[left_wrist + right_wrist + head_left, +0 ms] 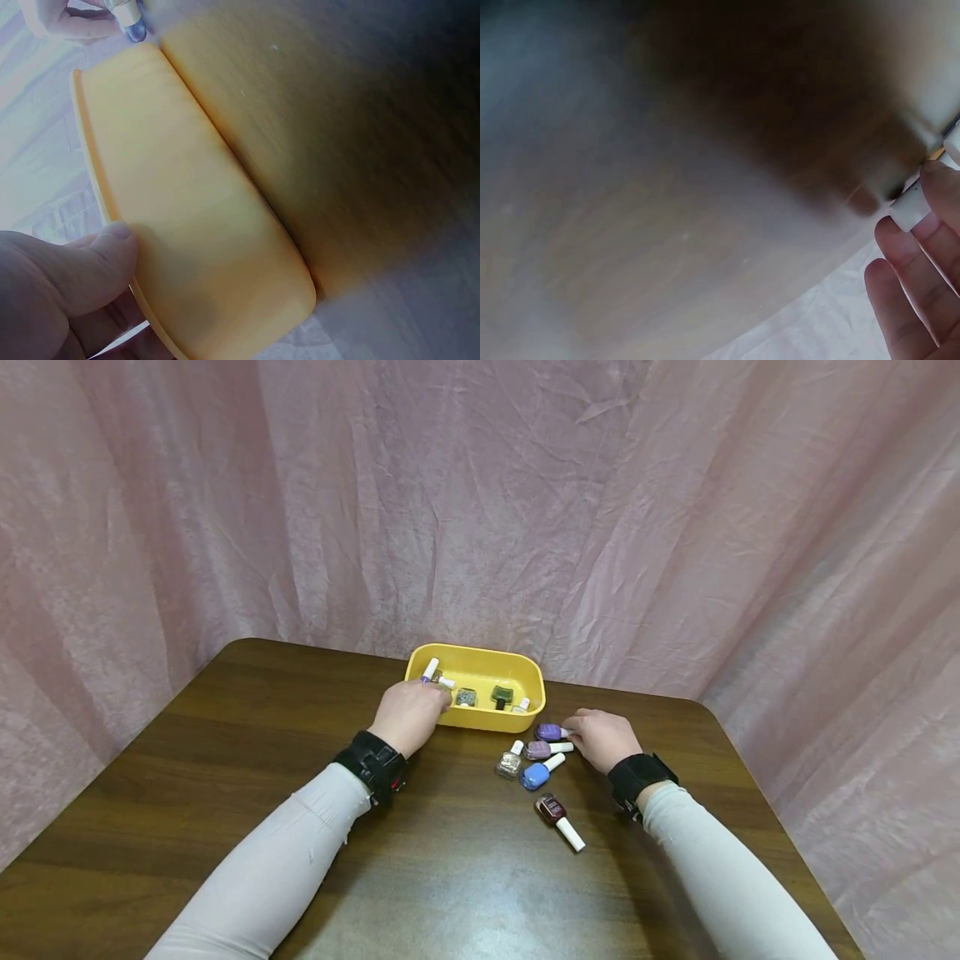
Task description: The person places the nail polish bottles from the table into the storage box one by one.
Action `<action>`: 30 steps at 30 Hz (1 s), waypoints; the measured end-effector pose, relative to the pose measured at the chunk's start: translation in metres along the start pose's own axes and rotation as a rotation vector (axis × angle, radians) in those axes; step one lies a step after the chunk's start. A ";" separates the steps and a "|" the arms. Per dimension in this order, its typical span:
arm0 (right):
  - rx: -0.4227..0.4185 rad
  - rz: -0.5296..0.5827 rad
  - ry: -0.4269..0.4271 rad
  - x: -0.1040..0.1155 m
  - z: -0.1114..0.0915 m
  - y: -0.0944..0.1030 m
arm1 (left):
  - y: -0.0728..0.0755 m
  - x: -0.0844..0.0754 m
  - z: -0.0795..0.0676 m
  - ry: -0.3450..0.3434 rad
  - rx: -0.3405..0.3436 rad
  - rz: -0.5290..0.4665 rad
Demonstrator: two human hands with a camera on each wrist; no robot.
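A yellow plastic basin point(480, 718) stands at the far side of the table, with several nail polish bottles lying inside. My left hand point(411, 714) grips its near left rim; in the left wrist view the thumb point(112, 251) presses the outer wall while the fingers go behind the rim. Right of the basin, my right hand point(600, 737) is at the white cap of a purple nail polish bottle point(550, 732). The right wrist view has a white cap point(911, 208) held between thumb and fingers. A mauve bottle point(537, 750) lies just in front.
Nearer on the brown wooden table point(420, 877) lie a glittery clear bottle point(508, 766), a blue bottle point(535, 776) and a dark red bottle point(551, 810), all white-capped. In the basin are a green bottle point(502, 694) and a silver glitter bottle point(466, 697). A pink curtain point(480, 510) hangs behind.
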State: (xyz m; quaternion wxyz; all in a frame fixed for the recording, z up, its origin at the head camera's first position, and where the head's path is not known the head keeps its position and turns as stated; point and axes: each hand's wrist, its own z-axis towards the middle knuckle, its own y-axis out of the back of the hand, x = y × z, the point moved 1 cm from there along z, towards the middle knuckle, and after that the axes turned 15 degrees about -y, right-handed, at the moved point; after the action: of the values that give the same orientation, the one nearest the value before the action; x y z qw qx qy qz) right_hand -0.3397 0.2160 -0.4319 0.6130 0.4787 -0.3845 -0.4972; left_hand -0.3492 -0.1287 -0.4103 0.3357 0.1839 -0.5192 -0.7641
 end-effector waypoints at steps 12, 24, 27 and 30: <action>-0.016 -0.046 -0.022 -0.003 -0.008 0.002 | 0.001 -0.001 0.000 0.000 0.005 -0.001; -0.058 -0.010 -0.055 -0.006 -0.018 0.009 | -0.002 0.001 -0.001 -0.015 -0.019 0.009; -0.071 0.007 -0.061 -0.006 -0.020 0.013 | -0.002 0.001 0.000 -0.012 -0.010 0.009; -0.091 0.017 -0.064 -0.005 -0.021 0.019 | -0.001 0.001 0.000 -0.009 -0.001 0.009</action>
State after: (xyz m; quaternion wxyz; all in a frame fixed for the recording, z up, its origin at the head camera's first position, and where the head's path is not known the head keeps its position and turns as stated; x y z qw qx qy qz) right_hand -0.3162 0.2265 -0.4191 0.6255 0.4309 -0.3852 -0.5241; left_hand -0.3508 -0.1293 -0.4112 0.3371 0.1780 -0.5211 -0.7636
